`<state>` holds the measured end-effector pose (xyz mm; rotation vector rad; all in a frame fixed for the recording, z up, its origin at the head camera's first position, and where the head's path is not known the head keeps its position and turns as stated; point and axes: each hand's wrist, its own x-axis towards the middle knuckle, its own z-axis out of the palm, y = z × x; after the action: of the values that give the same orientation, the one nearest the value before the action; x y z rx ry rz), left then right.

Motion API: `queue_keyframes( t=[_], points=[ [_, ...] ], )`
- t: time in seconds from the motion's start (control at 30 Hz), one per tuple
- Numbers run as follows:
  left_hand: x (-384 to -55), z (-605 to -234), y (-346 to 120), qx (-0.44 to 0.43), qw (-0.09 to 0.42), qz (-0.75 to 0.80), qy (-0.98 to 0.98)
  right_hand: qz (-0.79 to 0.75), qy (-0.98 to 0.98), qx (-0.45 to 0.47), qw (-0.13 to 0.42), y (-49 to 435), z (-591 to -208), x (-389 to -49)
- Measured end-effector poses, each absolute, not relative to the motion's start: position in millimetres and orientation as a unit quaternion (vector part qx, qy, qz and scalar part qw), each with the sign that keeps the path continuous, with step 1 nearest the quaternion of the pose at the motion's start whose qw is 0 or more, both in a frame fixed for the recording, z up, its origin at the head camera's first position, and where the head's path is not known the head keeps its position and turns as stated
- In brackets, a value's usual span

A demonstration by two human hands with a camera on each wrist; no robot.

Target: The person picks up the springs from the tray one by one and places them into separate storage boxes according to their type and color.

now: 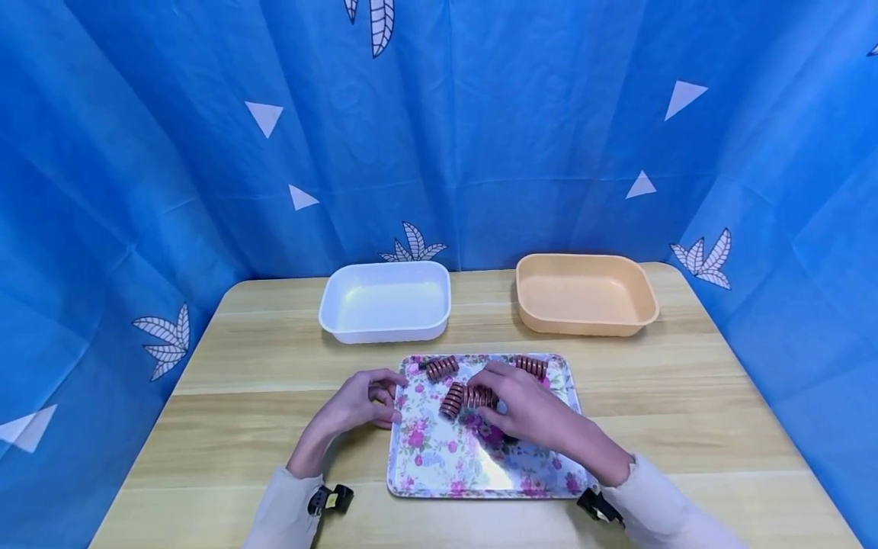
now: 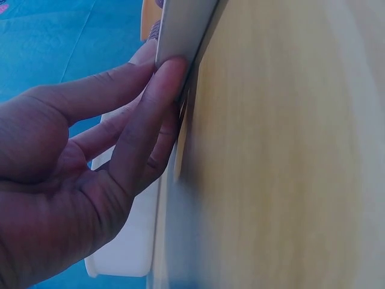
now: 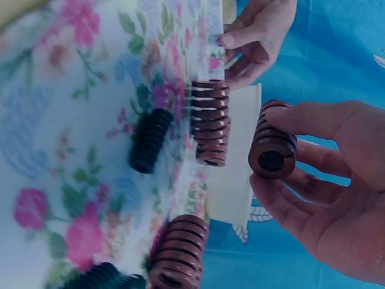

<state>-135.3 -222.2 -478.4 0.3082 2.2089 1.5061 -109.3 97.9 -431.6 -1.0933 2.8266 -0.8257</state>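
A floral tray (image 1: 439, 457) lies on the table. My left hand (image 1: 360, 400) pinches its left edge between thumb and fingers, seen closely as the hand (image 2: 90, 132) at the tray rim (image 2: 183, 30) in the left wrist view. My right hand (image 1: 524, 404) holds a brown coil spring (image 3: 274, 144) above the tray, thumb on one side and fingers on the other. Other brown springs lie on the tray: one (image 1: 442, 369) at the back left, one (image 1: 452, 401) near the middle, one (image 1: 530, 366) at the back right. Thinner dark springs (image 3: 150, 141) lie among them, partly hidden from the head camera.
Behind the tray stand a white bin (image 1: 384, 335) on the left and an orange bin (image 1: 583, 326) on the right; no contents show in either. The wooden table (image 1: 686, 427) extends on both sides. A blue curtain (image 1: 480, 152) closes off the back and sides.
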Motion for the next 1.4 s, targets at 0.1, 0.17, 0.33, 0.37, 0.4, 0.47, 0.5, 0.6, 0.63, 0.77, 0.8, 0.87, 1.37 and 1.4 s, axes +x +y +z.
queue_keyframes(
  t=[0.1, 0.17, 0.33, 0.37, 0.4, 0.47, 0.5, 0.6, 0.63, 0.77, 0.8, 0.87, 1.37, 1.4],
  points=[
    [-134.4, -478.8, -221.5, 0.108, 0.226, 0.547, 0.799, -0.268, 0.896, -0.353, -0.01, 98.1, -426.0, -112.4],
    [-134.0, -479.0, -220.9, 0.107, 0.226, 0.547, 0.799, -0.272, 0.893, -0.358, -0.018, 97.5, -421.5, -115.4],
    [-134.3, -480.0, -221.1, 0.111, 0.219, 0.541, 0.805, -0.277, 0.888, -0.365, -0.023, 95.0, -411.4, -124.8],
    [-134.5, -480.1, -221.3, 0.112, 0.218, 0.539, 0.806, -0.276, 0.888, -0.368, -0.026, 94.4, -409.7, -127.2],
    [-134.8, -480.2, -221.6, 0.114, 0.217, 0.537, 0.807, -0.276, 0.887, -0.369, -0.027, 93.8, -407.6, -129.1],
    [-135.6, -480.0, -222.0, 0.118, 0.215, 0.534, 0.81, -0.275, 0.886, -0.372, -0.032, 92.8, -402.8, -132.9],
    [-135.7, -479.8, -222.1, 0.118, 0.215, 0.533, 0.81, -0.277, 0.885, -0.374, -0.034, 92.3, -401.1, -135.0],
    [-135.6, -479.6, -222.7, 0.116, 0.217, 0.537, 0.807, -0.278, 0.884, -0.375, -0.034, 90.6, -395.5, -139.6],
    [-135.4, -479.6, -222.9, 0.115, 0.217, 0.537, 0.807, -0.278, 0.884, -0.374, -0.032, 90.1, -394.1, -141.0],
    [-134.4, -480.2, -223.6, 0.116, 0.222, 0.544, 0.801, -0.281, 0.886, -0.368, -0.026, 88.8, -390.6, -145.6],
    [-134.3, -480.3, -223.7, 0.119, 0.221, 0.543, 0.801, -0.281, 0.887, -0.367, -0.027, 88.7, -389.9, -146.8],
    [-134.2, -480.5, -223.9, 0.121, 0.224, 0.544, 0.799, -0.28, 0.887, -0.365, -0.032, 88.6, -388.5, -149.2],
    [-135.6, -480.3, -223.4, 0.128, 0.221, 0.541, 0.801, -0.275, 0.885, -0.373, -0.038, 85.0, -377.8, -165.8],
    [-135.7, -480.5, -223.4, 0.127, 0.221, 0.542, 0.801, -0.273, 0.886, -0.373, -0.039, 84.4, -377.1, -166.8]
  ],
)
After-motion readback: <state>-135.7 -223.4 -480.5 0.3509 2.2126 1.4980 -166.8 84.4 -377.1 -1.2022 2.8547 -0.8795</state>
